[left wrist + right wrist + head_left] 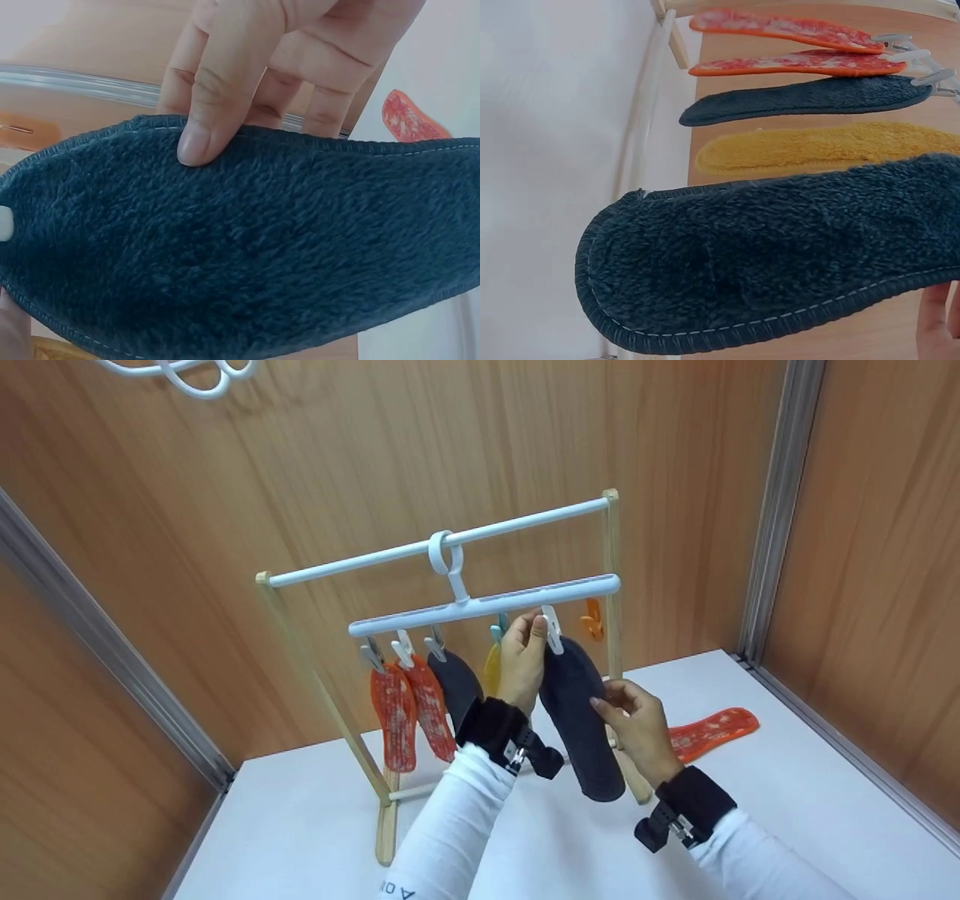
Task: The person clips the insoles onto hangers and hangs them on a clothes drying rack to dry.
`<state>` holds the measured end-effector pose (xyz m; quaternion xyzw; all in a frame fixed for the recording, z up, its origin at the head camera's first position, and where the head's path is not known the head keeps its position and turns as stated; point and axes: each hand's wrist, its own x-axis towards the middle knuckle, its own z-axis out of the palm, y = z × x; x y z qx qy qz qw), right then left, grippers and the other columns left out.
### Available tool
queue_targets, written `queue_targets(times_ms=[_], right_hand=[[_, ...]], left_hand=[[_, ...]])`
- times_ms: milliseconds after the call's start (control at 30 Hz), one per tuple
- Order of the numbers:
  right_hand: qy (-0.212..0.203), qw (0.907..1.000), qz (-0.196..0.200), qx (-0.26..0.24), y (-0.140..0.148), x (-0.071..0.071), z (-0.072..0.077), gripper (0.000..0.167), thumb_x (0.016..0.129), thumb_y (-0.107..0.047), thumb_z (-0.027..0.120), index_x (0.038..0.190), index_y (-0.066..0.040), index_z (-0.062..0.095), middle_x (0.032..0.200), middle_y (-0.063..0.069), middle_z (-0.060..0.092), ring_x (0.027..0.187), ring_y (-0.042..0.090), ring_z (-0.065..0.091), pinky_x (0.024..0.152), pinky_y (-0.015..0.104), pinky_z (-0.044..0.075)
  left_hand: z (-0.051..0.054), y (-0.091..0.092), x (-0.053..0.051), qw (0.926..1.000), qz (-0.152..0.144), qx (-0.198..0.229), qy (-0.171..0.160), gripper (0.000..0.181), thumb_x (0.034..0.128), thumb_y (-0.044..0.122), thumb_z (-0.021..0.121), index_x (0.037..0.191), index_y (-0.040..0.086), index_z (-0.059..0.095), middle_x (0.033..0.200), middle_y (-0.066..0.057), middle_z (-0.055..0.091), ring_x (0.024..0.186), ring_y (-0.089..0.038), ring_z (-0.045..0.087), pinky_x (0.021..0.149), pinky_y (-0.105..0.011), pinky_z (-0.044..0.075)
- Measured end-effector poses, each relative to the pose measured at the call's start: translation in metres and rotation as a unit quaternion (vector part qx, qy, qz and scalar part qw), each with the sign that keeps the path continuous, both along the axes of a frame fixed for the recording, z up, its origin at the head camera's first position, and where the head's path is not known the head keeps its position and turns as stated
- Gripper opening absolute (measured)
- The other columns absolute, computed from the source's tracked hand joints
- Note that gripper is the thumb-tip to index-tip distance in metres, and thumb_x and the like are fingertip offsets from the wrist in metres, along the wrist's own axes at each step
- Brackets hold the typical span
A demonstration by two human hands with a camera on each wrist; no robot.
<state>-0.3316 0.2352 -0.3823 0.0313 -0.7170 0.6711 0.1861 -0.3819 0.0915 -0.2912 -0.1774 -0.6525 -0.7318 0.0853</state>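
Observation:
A dark blue fuzzy insole [577, 720] hangs from a white clothespin [553, 630] on the blue-white hanger [487, 604]. My left hand [523, 656] is at the clothespin, thumb and fingers curled against its left side. My right hand [637, 727] pinches the insole's right edge; in the left wrist view its thumb [199, 142] presses the fuzzy face and the other fingers are behind. Left of my left hand hang two red patterned insoles [394, 720], another dark blue insole [455, 682] and a yellow insole [795, 150], partly hidden in the head view.
The hanger hooks over a rod [360, 562] of a wooden stand [613, 555] on the white table [300, 810]. A bare orange clothespin [592, 621] hangs at the hanger's right end. One red insole [720, 731] lies on the table at right. Wood-grain panels enclose the space.

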Motion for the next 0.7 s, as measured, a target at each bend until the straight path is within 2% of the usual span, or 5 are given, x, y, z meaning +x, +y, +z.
queue_targets(times_ms=[300, 400, 533, 633, 700], right_hand=[[0.003, 1.0, -0.004, 0.004, 0.002, -0.004, -0.003, 0.022, 0.09, -0.006, 0.062, 0.11, 0.002, 0.06, 0.101, 0.013, 0.061, 0.091, 0.015, 0.058, 0.081, 0.018, 0.05], [-0.003, 1.0, -0.002, 0.002, 0.003, -0.005, -0.005, 0.022, 0.09, -0.006, 0.062, 0.111, 0.002, 0.06, 0.103, 0.014, 0.061, 0.091, 0.015, 0.058, 0.08, 0.018, 0.05], [-0.018, 0.9998, -0.001, 0.002, 0.005, -0.005, -0.01, 0.023, 0.09, -0.007, 0.062, 0.111, 0.002, 0.059, 0.104, 0.014, 0.06, 0.091, 0.014, 0.059, 0.069, 0.018, 0.052], [-0.025, 0.9997, 0.0, -0.001, 0.008, -0.007, -0.014, 0.023, 0.09, -0.007, 0.062, 0.111, 0.002, 0.059, 0.105, 0.014, 0.061, 0.09, 0.011, 0.06, 0.068, 0.019, 0.053], [-0.023, 0.9997, -0.001, -0.001, 0.01, -0.008, -0.017, 0.023, 0.09, -0.007, 0.062, 0.111, 0.003, 0.06, 0.105, 0.014, 0.062, 0.09, 0.01, 0.06, 0.075, 0.019, 0.053]], left_hand=[[-0.003, -0.001, 0.0, 0.9997, -0.009, 0.014, 0.02, 0.034, 0.1009, 0.021, 0.042, 0.121, -0.005, 0.052, 0.114, -0.011, 0.058, 0.103, -0.015, 0.051, 0.095, -0.029, 0.042], [-0.004, -0.003, 0.0, 0.9996, -0.012, 0.009, 0.023, 0.035, 0.1006, 0.022, 0.043, 0.122, -0.004, 0.051, 0.119, -0.011, 0.058, 0.109, -0.016, 0.052, 0.099, -0.03, 0.041], [-0.006, -0.006, 0.0, 0.9995, -0.012, 0.0, 0.031, 0.036, 0.1003, 0.023, 0.044, 0.124, -0.004, 0.051, 0.124, -0.013, 0.057, 0.117, -0.019, 0.052, 0.103, -0.033, 0.04], [-0.007, -0.008, 0.0, 0.9993, -0.015, -0.006, 0.035, 0.038, 0.1003, 0.023, 0.044, 0.126, -0.005, 0.05, 0.127, -0.016, 0.055, 0.119, -0.022, 0.051, 0.104, -0.034, 0.039], [-0.007, -0.009, 0.0, 0.9991, -0.015, -0.011, 0.039, 0.039, 0.1004, 0.022, 0.044, 0.127, -0.006, 0.049, 0.129, -0.018, 0.054, 0.122, -0.023, 0.049, 0.105, -0.035, 0.038]])
